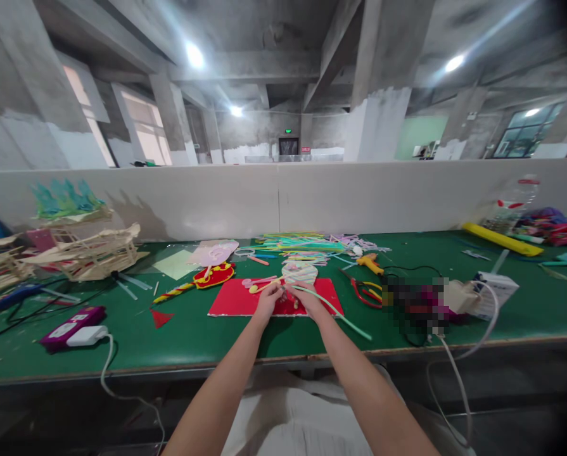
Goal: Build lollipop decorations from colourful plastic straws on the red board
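Note:
A red board lies on the green table, and both my hands are together over its middle. My right hand pinches a pale green pipe cleaner, whose long end trails right past the board. Close beside it, my left hand has its fingers bent together near the same spot; what lies between its fingertips is too small to make out. Just beyond my hands rests a pale striped round piece. Pink and yellow small pieces lie on the board left of my fingers.
Behind the board are loose pipe cleaners. A red-and-yellow fan-shaped piece lies left. Red-handled pliers and a yellow glue gun lie right. Wooden stick models stand far left; a purple power strip is nearer.

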Tool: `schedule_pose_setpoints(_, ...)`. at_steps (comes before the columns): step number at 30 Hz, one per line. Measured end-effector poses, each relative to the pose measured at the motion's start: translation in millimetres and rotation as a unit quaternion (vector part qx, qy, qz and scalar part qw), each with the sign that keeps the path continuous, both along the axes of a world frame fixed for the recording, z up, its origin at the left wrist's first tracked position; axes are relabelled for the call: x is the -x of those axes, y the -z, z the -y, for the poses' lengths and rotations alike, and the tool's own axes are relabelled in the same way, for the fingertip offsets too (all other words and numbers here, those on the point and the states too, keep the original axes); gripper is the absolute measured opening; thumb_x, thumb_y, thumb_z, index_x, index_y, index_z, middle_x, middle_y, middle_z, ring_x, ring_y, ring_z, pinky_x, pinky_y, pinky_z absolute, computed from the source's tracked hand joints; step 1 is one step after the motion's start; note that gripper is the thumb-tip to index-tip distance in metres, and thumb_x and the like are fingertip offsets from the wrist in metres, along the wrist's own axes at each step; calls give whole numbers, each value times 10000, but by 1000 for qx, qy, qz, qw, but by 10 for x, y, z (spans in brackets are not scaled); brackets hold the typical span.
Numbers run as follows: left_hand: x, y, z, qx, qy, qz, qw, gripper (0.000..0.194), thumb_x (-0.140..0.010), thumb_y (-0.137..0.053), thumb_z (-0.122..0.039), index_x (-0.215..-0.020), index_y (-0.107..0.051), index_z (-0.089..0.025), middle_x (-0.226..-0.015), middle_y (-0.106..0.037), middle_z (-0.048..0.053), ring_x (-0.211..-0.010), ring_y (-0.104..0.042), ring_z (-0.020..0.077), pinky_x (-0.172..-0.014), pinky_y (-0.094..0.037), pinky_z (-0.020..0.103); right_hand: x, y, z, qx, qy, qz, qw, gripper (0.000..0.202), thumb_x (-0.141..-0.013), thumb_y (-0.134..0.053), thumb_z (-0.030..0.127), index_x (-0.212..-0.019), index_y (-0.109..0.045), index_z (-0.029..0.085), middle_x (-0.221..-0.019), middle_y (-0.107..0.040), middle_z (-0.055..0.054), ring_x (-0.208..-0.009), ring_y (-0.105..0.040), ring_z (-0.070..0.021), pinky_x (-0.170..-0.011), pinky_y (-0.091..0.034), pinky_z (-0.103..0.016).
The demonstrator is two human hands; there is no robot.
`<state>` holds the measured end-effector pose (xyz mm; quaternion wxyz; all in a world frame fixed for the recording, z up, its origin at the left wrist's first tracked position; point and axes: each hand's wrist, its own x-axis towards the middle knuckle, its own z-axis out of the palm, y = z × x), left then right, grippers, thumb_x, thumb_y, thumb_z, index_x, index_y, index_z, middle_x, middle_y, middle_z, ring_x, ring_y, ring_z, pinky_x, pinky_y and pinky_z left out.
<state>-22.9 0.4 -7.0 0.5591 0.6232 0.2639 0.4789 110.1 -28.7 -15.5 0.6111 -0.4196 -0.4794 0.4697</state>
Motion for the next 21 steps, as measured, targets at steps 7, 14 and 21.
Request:
schedule_pose_setpoints(7, -32, 2, 33, -10, -15, -43, 999, 254, -648, -555, -387, -581, -512, -145, -531, -525, -16, -518, -473, 106, -573, -380, 246, -1, 3, -8, 6, 11, -7, 1000, 327, -582, -618, 452, -641, -592, 131, -493, -555, 7, -313, -403, -63, -288, -330, -198)
schedule_pose_setpoints(14, -38, 43, 28, -37, -56, -106, 992, 232, -672, -524, -386, -641, -528, -155, -597, -547, -10, -622, -505, 132, -648, -398, 263, -5, 17, -41, -13, -4, -18, 1000, 312, -612, -596, 459, -579, -476, 173, -407, -450, 65, -310, -397, -65, -286, -348, -183)
schedule_pose_setpoints(21, -20, -14, 65, -38, -11, -107, 993, 248, -689, -511, -380, -600, -484, -150, -542, -511, -28, -545, -491, 104, -598, -401, 241, -7, -9, -27, -18, -7, -22, 1000, 295, -618, -594, 444, -692, -501, 174, -489, -502, 55, -332, -436, -71, -289, -349, -179)
